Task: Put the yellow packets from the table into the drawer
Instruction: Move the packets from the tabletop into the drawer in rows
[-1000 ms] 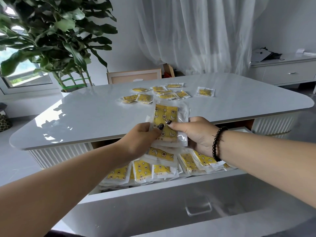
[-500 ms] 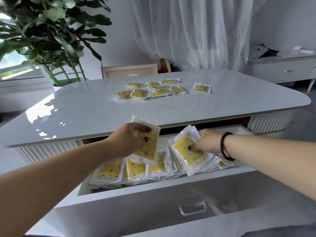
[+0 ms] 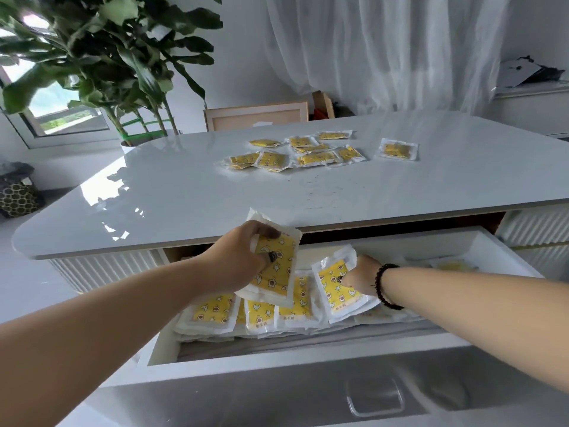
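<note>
Left hand (image 3: 243, 257) grips a packet (image 3: 277, 269) over the drawer (image 3: 308, 359); right hand (image 3: 361, 277) pinches another packet (image 3: 335, 285) there.

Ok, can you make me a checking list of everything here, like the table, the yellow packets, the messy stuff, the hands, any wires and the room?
Surface: white table, glossy, with its drawer pulled open below the front edge.
Job's things: loose packets lie on the far tabletop; stacked packets lie in the drawer.
Clutter: nothing seen.
Hands: left hand grips a left packet over the drawer; right hand pinches a right packet onto the stack.
Cables: nothing seen.
Surroundings: potted plant, curtain, sideboard, wooden frame.
</note>
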### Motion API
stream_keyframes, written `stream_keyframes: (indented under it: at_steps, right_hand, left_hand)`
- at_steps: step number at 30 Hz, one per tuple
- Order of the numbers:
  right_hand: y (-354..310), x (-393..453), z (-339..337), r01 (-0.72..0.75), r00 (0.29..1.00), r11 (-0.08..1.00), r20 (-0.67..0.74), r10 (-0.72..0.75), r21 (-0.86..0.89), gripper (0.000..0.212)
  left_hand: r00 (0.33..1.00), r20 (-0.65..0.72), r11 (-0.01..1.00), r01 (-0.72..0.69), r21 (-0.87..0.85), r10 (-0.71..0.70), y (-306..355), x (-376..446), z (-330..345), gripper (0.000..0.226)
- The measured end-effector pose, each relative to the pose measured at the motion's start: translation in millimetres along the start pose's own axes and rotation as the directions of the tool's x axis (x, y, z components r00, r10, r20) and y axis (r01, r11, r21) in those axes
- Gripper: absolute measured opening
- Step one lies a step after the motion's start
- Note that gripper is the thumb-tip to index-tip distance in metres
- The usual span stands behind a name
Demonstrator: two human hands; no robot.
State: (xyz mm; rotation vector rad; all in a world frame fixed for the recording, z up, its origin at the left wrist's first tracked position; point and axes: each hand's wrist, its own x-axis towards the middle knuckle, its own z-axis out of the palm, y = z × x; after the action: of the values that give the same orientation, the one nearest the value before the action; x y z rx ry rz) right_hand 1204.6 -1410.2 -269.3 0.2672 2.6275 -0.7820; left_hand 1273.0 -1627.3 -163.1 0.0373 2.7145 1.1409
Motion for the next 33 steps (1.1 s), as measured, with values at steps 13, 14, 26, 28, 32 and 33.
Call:
stream_keyframes:
  at_steps: [13, 14, 26, 28, 32, 33]
  right_hand:
    - [-17.4, -34.0, -15.8, 0.163, 0.954, 0.974, -0.277, -0.116, 0.155, 0.036]
    - [-22.4, -43.8, -22.3, 0.209, 0.96, 0.914, -0.253, -0.123, 0.347, 0.029]
    - [-44.5, -118.6, -56.6, 0.189, 0.973, 0.565, -0.075, -0.219, 0.803, 0.01]
    - [-37.5, -118.5, -57.4, 0.16, 0.976, 0.565, -0.044, -0.214, 0.809, 0.012]
    - [-19.4, -111.2, -61.3, 0.131, 0.977, 0.613, 0.003, -0.213, 0.779, 0.016]
    - [-13.0, -106.8, -67.7, 0.129, 0.978, 0.637, 0.007, -0.207, 0.76, 0.016]
  left_hand:
    - [1.0, 0.003, 0.987, -0.026, -0.16, 0.027, 6.5, -4.2, -0.6, 0.054]
    - [0.999, 0.001, 0.98, -0.031, -0.194, 0.032, 9.0, -5.6, -1.1, 0.063]
    - [0.997, 0.042, 0.942, -0.051, -0.332, 0.069, 39.3, -22.8, 17.3, 0.073]
    - [0.994, 0.093, 0.936, -0.028, -0.351, 0.064, 39.0, -21.4, 24.7, 0.073]
    - [0.981, 0.178, 0.924, 0.002, -0.383, 0.072, 39.0, -19.3, 42.0, 0.068]
    - [0.978, 0.194, 0.917, 0.004, -0.399, 0.08, 40.6, -20.1, 45.8, 0.052]
